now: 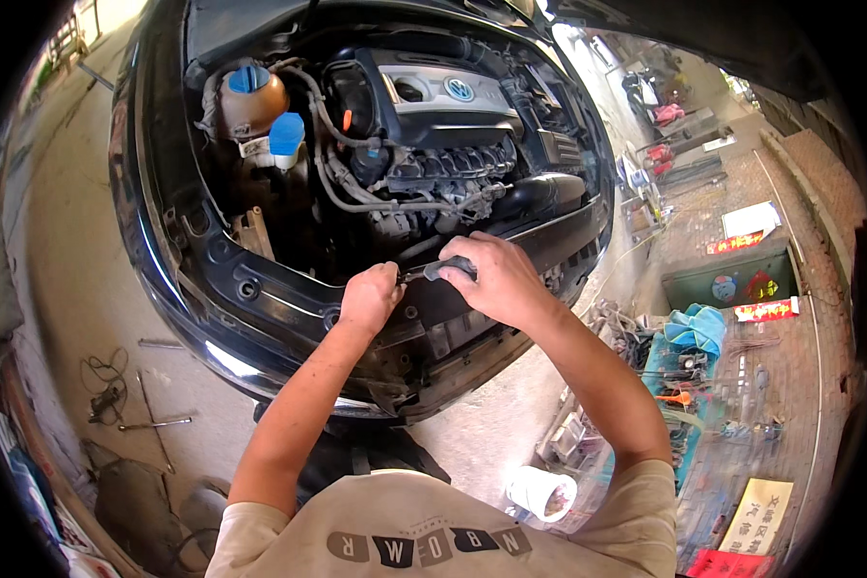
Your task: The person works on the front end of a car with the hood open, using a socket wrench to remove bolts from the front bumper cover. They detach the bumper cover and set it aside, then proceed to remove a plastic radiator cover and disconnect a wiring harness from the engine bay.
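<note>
A black car (178,289) stands with its hood up and engine bay open. My left hand (372,294) is closed at the front upper panel (315,292), its fingers pinched on something small that I cannot make out. Just to its right, my right hand (484,275) grips a small dark grey tool (443,269), whose tip reaches toward the left fingers. Beyond both hands are the engine cover (424,101), grey hoses (356,204) and, at the upper left, a coolant tank (255,106) with a blue cap.
Tools (156,422) and a cable (106,385) lie on the left floor. On the right, a cluttered bench (674,385) with a blue cloth (696,330) runs along a brick wall, beside a white bucket (539,493). The raised hood (703,43) overhangs the upper right.
</note>
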{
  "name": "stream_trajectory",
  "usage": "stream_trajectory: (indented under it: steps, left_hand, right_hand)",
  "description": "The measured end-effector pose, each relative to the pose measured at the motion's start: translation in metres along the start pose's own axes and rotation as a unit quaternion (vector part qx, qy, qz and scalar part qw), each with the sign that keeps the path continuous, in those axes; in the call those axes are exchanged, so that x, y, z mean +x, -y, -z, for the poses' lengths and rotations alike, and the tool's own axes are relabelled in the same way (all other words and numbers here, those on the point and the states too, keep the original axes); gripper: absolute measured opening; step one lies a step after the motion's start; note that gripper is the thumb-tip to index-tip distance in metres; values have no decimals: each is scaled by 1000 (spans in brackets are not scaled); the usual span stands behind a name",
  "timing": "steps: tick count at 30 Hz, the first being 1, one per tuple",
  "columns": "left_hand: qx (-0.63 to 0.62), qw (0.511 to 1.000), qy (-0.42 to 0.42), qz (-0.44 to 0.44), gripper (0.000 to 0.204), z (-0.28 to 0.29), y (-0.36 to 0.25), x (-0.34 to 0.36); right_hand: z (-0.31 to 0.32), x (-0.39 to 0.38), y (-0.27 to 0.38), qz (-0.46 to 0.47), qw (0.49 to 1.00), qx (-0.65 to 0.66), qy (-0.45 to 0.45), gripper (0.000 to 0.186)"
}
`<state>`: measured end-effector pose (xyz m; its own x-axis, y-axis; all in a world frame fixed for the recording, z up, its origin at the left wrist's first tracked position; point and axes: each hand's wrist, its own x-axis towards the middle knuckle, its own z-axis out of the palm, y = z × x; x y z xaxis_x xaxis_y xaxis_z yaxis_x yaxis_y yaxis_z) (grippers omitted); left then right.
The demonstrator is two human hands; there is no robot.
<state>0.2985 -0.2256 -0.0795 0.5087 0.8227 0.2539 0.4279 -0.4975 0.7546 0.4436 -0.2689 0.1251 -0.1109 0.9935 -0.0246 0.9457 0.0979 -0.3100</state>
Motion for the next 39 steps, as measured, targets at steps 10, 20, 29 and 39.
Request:
stream_trajectory:
  steps: [10,20,29,39]
  left_hand:
    - [22,993,5,-115,18,52,-21,-16]
    - [-522,717,313,339,27,149,-24,-143]
    - [-671,633,196,333,23,222,29,-100]
    - [-644,703,87,289,25,350,135,-39]
  right_hand:
    - [34,-9,-8,-72,988,140,-2,19]
    - [8,-25,8,-189,884,420,82,21]
    - [-60,65,100,-79,930,358,-30,21]
    - [-102,161,189,-66,964,235,-105,19]
